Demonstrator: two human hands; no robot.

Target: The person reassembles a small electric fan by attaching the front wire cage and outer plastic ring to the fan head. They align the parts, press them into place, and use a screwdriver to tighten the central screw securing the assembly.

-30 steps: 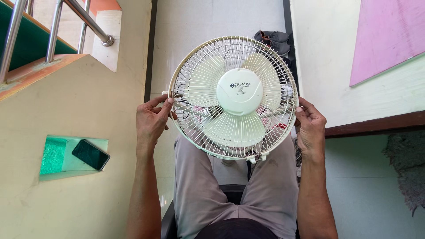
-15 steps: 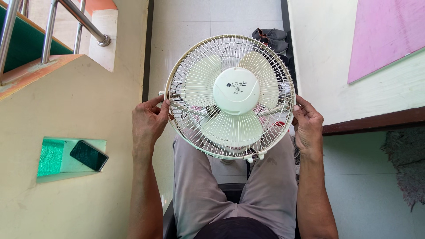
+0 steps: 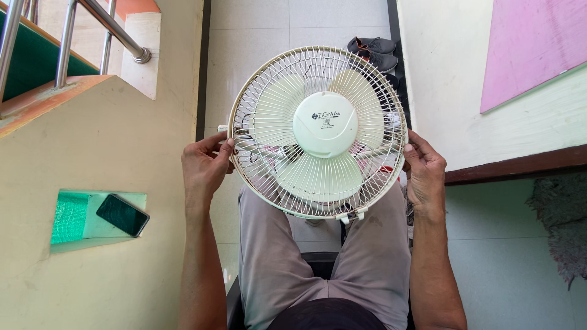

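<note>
Above the lap, both hands (left point(image 3: 205, 166), right point(image 3: 424, 171)) grip the fan guard point(image 3: 317, 131); its motor is hidden.

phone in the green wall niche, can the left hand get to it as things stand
Probably yes, but not freely. The phone lies uncovered in the niche, on the same side as the left hand, with nothing between them. That hand grips the fan guard rim, with the right hand opposite, so it must let go first.
</note>
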